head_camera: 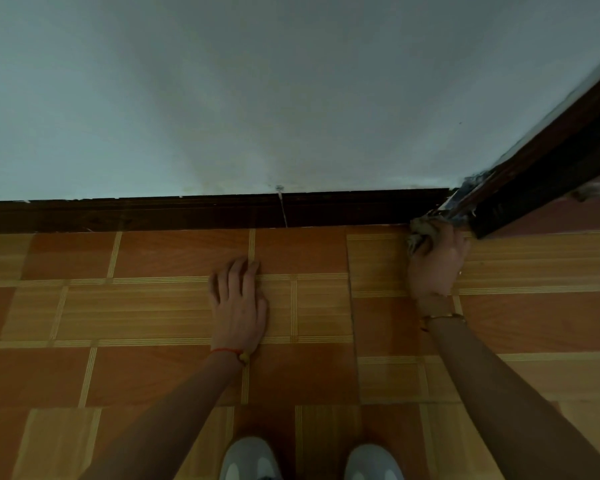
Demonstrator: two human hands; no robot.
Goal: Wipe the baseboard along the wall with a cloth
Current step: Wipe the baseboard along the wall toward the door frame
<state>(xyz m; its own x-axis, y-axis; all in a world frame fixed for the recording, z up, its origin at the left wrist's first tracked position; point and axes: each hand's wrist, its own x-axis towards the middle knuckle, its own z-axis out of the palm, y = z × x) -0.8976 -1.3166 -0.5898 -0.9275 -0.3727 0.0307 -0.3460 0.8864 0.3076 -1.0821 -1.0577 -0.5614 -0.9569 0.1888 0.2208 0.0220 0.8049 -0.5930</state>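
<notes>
A dark brown baseboard (187, 214) runs along the foot of the pale wall, with a thin white seam near its middle. My right hand (437, 261) grips a crumpled grey-brown cloth (421, 232) and presses it against the right end of the baseboard, where it meets a dark door frame (541, 174). My left hand (239, 303) lies flat on the floor, fingers together, palm down, well short of the baseboard and holding nothing.
The floor (153, 317) is orange and tan wood-pattern tile. The door frame slants up to the right, with chipped paint at its base. My two grey shoes (312, 460) show at the bottom edge.
</notes>
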